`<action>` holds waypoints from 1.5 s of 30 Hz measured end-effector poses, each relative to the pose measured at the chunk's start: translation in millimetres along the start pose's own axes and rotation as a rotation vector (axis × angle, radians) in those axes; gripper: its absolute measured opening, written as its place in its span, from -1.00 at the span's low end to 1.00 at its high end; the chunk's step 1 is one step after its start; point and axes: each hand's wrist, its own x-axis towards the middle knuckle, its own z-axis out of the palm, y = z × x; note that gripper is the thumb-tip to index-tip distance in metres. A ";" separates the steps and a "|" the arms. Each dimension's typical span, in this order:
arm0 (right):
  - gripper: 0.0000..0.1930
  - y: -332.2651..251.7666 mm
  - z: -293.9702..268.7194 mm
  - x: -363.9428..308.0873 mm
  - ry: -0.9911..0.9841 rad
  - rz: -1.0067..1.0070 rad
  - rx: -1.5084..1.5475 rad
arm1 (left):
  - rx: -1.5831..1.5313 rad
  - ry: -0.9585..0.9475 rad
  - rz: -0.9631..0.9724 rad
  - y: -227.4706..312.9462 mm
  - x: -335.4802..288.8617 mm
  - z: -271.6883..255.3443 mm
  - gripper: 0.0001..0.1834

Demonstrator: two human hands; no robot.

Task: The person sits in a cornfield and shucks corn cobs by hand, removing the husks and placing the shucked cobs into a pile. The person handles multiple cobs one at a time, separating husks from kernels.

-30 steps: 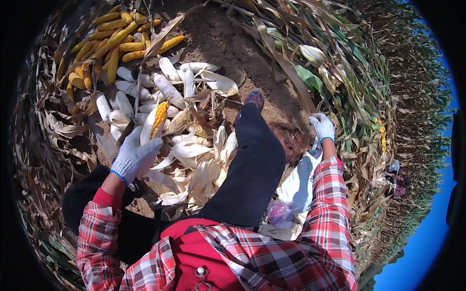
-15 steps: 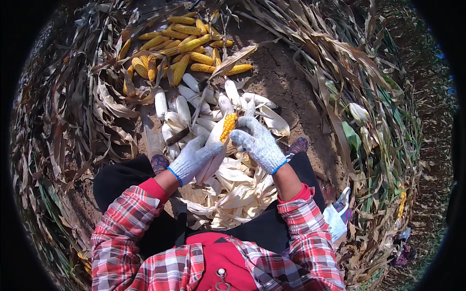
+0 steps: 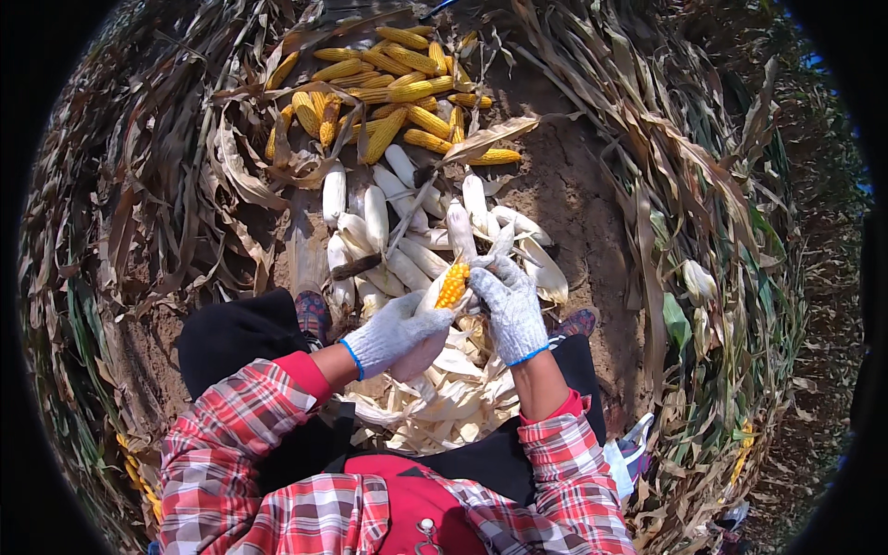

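In front of my lap I hold an ear of corn (image 3: 451, 286), its yellow kernels bared at the upper end and pale husk around its lower part. My left hand (image 3: 396, 334), in a whitish knit glove with a blue cuff, is closed round the husked lower part. At the ear's upper right, my right hand (image 3: 511, 313), gloved alike, has its fingers bent and pressed together on the husk edge; exactly what they pinch is partly hidden. Just beyond lie several ears in white husk (image 3: 376, 218). Loose pale husks (image 3: 449, 407) are heaped between my legs.
A pile of bare yellow corn ears (image 3: 407, 90) lies farther off on brown soil (image 3: 578, 217). Dry stalks and leaves (image 3: 712, 176) bank up on both sides. A whitish bag (image 3: 618, 467) sits by my right leg. My shoes (image 3: 313, 314) flank the husked ears.
The husk that stood up along the ear's left side is now lower, and more of the kernels' width shows. The whole view has shifted, so the scene sits farther right and lower.
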 end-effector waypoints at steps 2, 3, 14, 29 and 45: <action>-0.83 1.5 3.6 0.4 0.007 0.000 -0.007 | -0.043 0.016 0.001 2.5 -1.8 2.7 -0.49; -0.83 1.4 4.0 1.2 0.000 0.002 -0.007 | -0.080 0.034 0.021 0.3 -0.6 2.5 -0.51; -0.88 0.1 12.7 8.8 0.020 -0.182 0.051 | -0.797 0.142 -0.160 2.3 17.1 -8.0 -0.58; -0.88 -0.1 42.0 -44.6 -0.650 0.591 0.205 | -0.778 0.653 0.175 20.6 36.7 -61.9 -0.55; -0.34 12.3 30.5 -13.8 -0.272 -0.247 -0.629 | -0.555 0.439 0.174 -11.3 30.3 -31.6 -0.49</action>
